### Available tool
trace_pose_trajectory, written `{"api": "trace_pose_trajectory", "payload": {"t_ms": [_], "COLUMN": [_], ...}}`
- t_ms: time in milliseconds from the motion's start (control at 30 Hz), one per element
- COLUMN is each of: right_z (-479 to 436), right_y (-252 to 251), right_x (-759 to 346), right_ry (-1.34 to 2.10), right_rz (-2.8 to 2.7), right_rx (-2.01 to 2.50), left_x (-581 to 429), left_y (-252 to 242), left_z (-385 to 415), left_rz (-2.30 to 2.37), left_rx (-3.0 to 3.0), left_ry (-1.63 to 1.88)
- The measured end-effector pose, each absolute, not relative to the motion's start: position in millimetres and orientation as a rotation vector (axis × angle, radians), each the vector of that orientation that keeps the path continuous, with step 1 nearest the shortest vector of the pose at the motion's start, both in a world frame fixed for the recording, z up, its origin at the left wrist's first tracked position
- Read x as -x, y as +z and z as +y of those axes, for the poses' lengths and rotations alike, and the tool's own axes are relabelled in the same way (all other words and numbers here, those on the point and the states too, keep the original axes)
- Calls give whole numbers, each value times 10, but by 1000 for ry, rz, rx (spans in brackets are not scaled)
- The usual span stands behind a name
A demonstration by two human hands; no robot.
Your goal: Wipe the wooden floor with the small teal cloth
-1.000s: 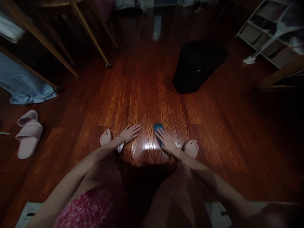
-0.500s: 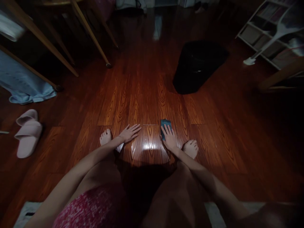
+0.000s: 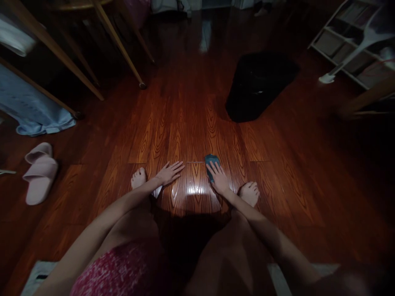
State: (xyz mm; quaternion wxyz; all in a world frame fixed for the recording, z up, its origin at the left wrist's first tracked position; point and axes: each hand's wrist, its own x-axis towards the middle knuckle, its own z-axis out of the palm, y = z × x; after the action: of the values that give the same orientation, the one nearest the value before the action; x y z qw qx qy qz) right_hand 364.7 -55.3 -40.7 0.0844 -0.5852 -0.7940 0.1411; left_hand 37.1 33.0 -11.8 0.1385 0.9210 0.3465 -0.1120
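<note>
Squat over a wood floor [image 3: 191,123], seen from above. Lighting is dim, with a glare patch between the hands.

- **Right hand** [image 3: 220,181]: laid flat on a small teal cloth [image 3: 210,160]. Fingers are stretched out and slightly apart, pressed on top of the cloth, not curled round it.
- **Cloth:** on the floor just ahead of the right foot [image 3: 249,192], far edge showing past the fingertips. Flat-palm contact looks chosen to keep it pinned to the boards rather than lifted.
- **Left hand** [image 3: 168,172]: planted on bare floor beside the left foot [image 3: 138,178], fingers spread, nothing held. Probably a prop for body weight in the squat.
- The hands are near each other, not touching.

Also in view:
- pink slippers [image 3: 39,172] well off to the left
- a blue fabric heap [image 3: 37,115] under wooden furniture legs [image 3: 120,45]
- a black bin [image 3: 259,84] ahead right
- a white shelf [image 3: 345,45] far right
- a pale mat [image 3: 37,275] at the bottom edge
</note>
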Motion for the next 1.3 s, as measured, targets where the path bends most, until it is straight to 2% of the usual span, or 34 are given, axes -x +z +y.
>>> {"api": "trace_pose_trajectory", "payload": {"t_ms": [100, 300, 367, 533, 600, 700, 833, 900, 1000, 1167, 1233, 1300], "right_z": [-663, -718, -641, -530, -589, -729, -785, -721, -589, -578, -658, -734], "right_y": [-409, -289, -274, -366, -407, -410, -340, -317, -337, -428, -424, -390], "right_x": [-3728, -3484, -3443, -3637, -3731, -3749, -3561, -3470, -3463, -3720, -3771, -3736], "right_ry": [417, 719, 678, 412, 335, 375, 585, 605, 498, 267, 269, 352], "right_rz": [-2309, -2830, -2810, -2370, -2218, -2345, -2732, -2793, -2730, -2310, -2315, -2507], "right_rx": [1767, 979, 1052, 1750, 1886, 1749, 1207, 1080, 1260, 1862, 1867, 1664], "left_x": [-363, -362, -370, -378, -370, -357, -355, -359, -364, -352, -345, -342], "left_y": [-119, -111, -103, -100, -111, -131, -131, -119, -114, -156, -166, -164], "left_z": [334, 326, 323, 330, 334, 338, 334, 332, 333, 342, 342, 339], "left_rz": [1004, 1006, 1006, 1006, 997, 1000, 1000, 998, 1003, 1003, 1002, 1002], "left_rx": [-2658, -2668, -2670, -2657, -2655, -2653, -2660, -2667, -2667, -2667, -2671, -2672], "left_ry": [-334, -306, -308, -345, -344, -333, -320, -319, -331, -328, -320, -322]}}
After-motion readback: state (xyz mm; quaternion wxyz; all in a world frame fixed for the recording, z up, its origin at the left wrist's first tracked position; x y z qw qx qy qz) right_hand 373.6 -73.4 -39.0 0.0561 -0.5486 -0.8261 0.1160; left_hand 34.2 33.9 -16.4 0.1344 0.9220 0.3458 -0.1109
